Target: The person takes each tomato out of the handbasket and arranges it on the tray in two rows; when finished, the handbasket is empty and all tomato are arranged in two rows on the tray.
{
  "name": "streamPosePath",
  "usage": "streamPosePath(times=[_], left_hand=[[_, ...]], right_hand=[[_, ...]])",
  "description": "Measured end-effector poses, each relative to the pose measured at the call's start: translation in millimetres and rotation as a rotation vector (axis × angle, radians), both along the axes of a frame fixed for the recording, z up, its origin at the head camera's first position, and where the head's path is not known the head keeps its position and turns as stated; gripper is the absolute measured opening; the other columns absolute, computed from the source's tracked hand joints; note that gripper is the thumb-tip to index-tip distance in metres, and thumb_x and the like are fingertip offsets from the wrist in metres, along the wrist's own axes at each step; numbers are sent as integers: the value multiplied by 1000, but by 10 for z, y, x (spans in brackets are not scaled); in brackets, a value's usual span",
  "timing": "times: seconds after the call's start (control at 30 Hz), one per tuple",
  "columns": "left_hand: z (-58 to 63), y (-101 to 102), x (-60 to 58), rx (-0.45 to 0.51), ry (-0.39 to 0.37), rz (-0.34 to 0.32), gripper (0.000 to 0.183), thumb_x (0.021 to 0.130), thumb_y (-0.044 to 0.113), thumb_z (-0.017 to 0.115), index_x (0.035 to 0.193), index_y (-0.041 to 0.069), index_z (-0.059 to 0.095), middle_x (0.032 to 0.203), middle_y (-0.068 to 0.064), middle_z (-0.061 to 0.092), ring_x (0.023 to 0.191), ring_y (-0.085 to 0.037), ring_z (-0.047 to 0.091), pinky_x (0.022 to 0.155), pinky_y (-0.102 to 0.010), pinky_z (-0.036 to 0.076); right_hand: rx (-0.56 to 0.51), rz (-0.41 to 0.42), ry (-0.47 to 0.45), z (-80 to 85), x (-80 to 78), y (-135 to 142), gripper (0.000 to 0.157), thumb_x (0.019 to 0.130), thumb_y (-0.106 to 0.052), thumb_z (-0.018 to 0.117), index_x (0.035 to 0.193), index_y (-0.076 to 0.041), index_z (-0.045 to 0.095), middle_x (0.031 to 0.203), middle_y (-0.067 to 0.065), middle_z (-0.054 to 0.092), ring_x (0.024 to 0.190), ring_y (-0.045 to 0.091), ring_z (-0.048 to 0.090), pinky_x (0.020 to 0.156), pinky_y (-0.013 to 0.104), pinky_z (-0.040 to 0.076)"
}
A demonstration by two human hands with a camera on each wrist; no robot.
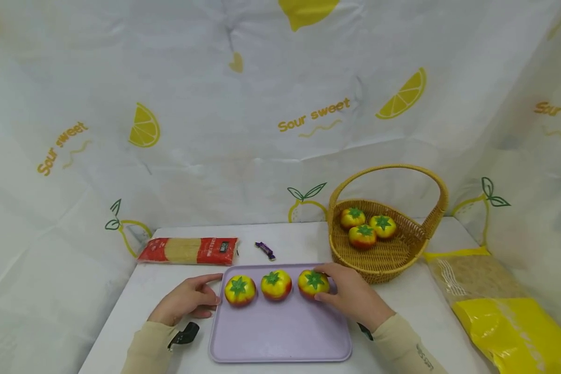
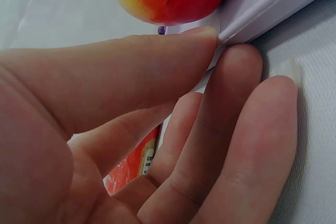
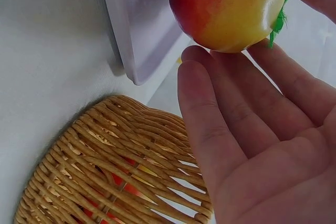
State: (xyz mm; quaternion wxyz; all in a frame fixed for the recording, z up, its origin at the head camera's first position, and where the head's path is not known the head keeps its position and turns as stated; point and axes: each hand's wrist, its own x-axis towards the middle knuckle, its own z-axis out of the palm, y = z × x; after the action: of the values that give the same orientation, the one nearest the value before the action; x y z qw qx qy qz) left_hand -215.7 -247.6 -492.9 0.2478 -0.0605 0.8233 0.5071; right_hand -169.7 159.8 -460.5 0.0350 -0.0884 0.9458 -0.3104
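Note:
Three yellow-and-red tomatoes with green star-shaped tops stand in a row along the far side of a lilac tray (image 1: 280, 337): a left one (image 1: 240, 291), a middle one (image 1: 276, 285) and a right one (image 1: 312, 284). My right hand (image 1: 355, 294) holds the right tomato between thumb and fingers, over the tray's far right corner. At the tray's left edge, my left hand (image 1: 189, 299) pinches the rim, its thumb tip on top and fingertips against the outer side in the left wrist view. Whether the right tomato touches the tray is hard to tell.
Behind the tray's right corner stands a wicker basket (image 1: 402, 254) with a tall handle and three similar tomatoes (image 1: 362, 236). A red noodle pack (image 1: 187, 251) and a purple-wrapped candy (image 1: 265, 250) lie at the back. On the right is a yellow bag (image 1: 505, 317).

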Motion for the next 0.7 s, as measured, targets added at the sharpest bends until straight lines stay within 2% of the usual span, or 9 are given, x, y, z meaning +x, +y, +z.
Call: streamPosePath(times=[0.3, 0.7], left_hand=[[5, -10, 7, 7, 2, -20, 69, 92, 13, 84, 156, 13, 58, 99, -11, 65, 86, -21, 69, 76, -33, 67], [8, -2, 9, 7, -7, -10, 70, 92, 12, 85, 156, 14, 58, 99, -11, 65, 84, -22, 68, 75, -34, 67]], right_hand=[[5, -18, -9, -6, -2, -1, 55, 86, -25, 93, 137, -20, 70, 139, -1, 72, 133, 24, 66, 115, 51, 55], [16, -7, -11, 54, 4, 36, 61, 88, -27, 91, 143, -18, 67, 141, 2, 71, 127, 24, 68, 112, 53, 57]])
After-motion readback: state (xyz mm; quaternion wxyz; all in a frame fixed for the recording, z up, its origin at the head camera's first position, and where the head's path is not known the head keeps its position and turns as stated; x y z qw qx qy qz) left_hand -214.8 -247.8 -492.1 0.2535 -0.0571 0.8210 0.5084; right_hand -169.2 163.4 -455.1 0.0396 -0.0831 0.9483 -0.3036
